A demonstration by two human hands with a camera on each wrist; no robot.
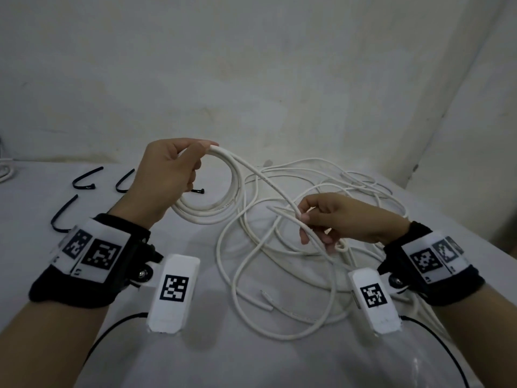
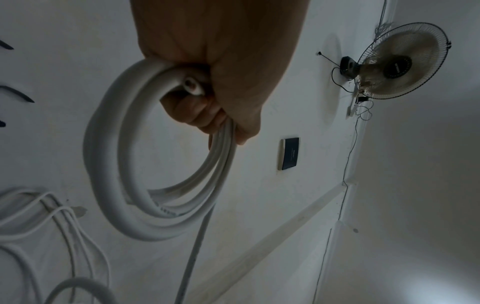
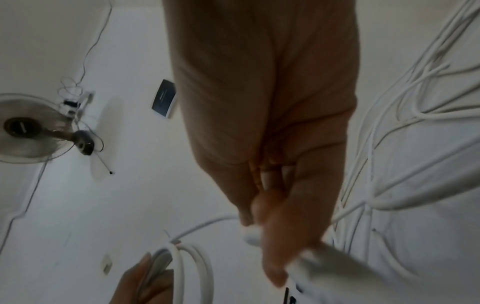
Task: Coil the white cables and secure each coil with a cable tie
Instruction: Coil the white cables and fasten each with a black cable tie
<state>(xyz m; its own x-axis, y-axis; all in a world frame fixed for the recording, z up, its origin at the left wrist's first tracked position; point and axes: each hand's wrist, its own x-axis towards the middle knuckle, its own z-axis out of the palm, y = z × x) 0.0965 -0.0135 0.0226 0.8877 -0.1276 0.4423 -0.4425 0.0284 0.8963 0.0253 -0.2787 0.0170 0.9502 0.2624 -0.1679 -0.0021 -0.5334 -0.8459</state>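
My left hand (image 1: 173, 169) is raised above the table and grips a round coil of white cable (image 1: 221, 211), (image 2: 124, 185) of several loops; its cut end (image 2: 192, 87) shows beside my fingers. One strand (image 1: 268, 183) runs from the coil down to my right hand (image 1: 333, 219), which pinches it between thumb and fingers (image 3: 272, 236). Below lies a loose tangle of white cable (image 1: 282, 264) on the white table (image 1: 251, 359). Black cable ties (image 1: 85, 177) lie at the left of the table.
Another black tie (image 1: 63, 214) lies near my left wrist. A second white cable bundle (image 1: 5, 169) sits at the far left edge. The wall (image 1: 251, 65) stands close behind the table. A wall fan (image 2: 400, 63) and a dark switch plate (image 2: 289, 153) hang higher up.
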